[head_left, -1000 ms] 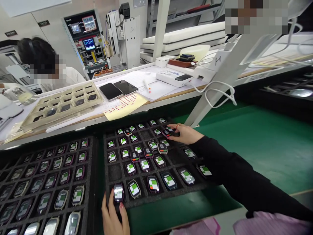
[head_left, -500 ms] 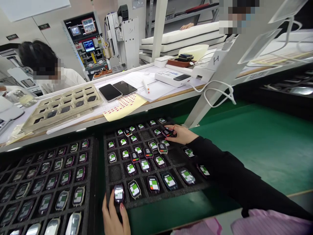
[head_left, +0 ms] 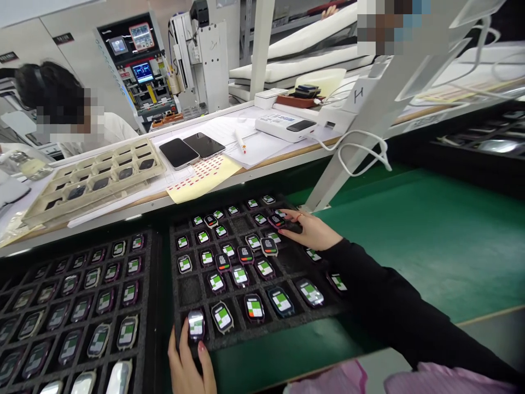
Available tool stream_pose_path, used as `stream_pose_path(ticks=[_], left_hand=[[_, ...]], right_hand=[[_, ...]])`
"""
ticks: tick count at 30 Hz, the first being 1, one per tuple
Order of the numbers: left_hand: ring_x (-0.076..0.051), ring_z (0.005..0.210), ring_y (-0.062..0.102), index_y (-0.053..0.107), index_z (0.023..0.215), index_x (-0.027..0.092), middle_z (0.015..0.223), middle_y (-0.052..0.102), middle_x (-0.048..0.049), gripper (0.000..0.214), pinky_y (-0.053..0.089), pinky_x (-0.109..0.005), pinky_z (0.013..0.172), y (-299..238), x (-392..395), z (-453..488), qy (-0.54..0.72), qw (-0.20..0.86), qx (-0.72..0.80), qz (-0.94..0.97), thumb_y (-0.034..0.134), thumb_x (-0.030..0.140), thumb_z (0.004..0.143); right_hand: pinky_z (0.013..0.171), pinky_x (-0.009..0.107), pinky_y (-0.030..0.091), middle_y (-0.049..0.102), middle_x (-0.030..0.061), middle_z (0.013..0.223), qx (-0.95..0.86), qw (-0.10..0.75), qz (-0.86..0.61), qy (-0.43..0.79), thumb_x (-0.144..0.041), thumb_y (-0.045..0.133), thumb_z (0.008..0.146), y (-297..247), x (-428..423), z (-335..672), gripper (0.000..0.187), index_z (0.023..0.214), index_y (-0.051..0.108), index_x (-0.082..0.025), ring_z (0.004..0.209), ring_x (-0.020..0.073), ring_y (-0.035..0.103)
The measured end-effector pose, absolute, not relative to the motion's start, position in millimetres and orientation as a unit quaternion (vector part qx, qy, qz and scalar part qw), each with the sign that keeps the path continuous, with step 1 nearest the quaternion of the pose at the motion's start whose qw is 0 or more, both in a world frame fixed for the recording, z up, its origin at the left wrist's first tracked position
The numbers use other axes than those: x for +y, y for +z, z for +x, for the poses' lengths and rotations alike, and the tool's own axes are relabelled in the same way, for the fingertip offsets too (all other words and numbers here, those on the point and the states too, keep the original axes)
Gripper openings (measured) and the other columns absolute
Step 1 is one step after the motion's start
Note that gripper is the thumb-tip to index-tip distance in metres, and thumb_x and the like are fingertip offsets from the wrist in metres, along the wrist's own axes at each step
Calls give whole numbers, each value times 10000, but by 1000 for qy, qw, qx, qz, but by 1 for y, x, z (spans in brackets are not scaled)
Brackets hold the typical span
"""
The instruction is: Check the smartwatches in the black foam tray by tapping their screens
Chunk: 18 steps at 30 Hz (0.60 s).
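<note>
A black foam tray [head_left: 186, 293] holds several smartwatch bodies without straps in its compartments, most with green-and-white screens lit. At the tray's far right, my right hand [head_left: 314, 231] has thumb and fingers closed about the edges of a dark-screened smartwatch [head_left: 276, 220]. My left hand [head_left: 191, 364] rests at the near left corner, fingers apart, beside a smartwatch with a glossy screen [head_left: 196, 324]. A few watches with dark screens, such as this pale-framed watch [head_left: 269, 246], lie across the dividers on top of others.
To the left is a second foam tray [head_left: 150, 306] full of watches. Above, a shelf carries a plastic tray [head_left: 94, 175], two phones [head_left: 178, 152], papers and a white box [head_left: 285, 127]. A slanted white post [head_left: 340, 142] with a looped cable stands at right. A co-worker [head_left: 61, 109] sits across.
The whole view has shifted slightly. Both hands stay at the same spots on the tray. In the background, a white foam slab has been lifted to a tilt.
</note>
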<state>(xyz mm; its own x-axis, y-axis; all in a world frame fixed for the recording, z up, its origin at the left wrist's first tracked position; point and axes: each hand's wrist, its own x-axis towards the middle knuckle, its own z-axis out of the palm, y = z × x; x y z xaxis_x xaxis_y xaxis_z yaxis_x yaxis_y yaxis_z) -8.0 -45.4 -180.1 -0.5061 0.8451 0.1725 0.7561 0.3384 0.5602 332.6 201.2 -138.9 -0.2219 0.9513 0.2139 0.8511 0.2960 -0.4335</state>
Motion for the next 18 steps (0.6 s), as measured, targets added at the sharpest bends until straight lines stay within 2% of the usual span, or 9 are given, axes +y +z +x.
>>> stream_pose_path(ticks=[5,11,15,18], left_hand=[[-327,1287,443,506,1304,192,1409,396,-154,438,477,-455,944,-180,-45,-7,299,72,814,493,334,398,957],[-341,1286,438,508,1305,187,1409,396,-156,460,477,-468,932,-179,-44,-5,289,79,825,479,308,419,962],[-340,1273,454,514,1297,179,1398,410,-160,453,479,-457,925,-179,-44,-6,293,63,818,490,315,407,960],[-332,1265,465,518,1294,184,1394,419,-156,439,485,-446,917,-181,-44,-7,295,50,815,496,330,393,957]], right_hand=[[895,452,505,592,150,1238,-785,236,-571,40,-478,520,886,-145,200,326,593,1379,480,-151,1116,332,569],[941,486,466,529,108,1344,-797,256,-543,-60,-484,433,946,-153,198,327,433,1167,685,-209,1247,344,463],[967,528,439,478,136,1385,-803,199,-557,-69,-500,454,934,-156,195,325,463,1255,642,-223,1289,368,411],[983,544,423,463,155,1395,-799,191,-566,-66,-506,463,926,-156,196,323,516,1316,588,-193,1305,374,389]])
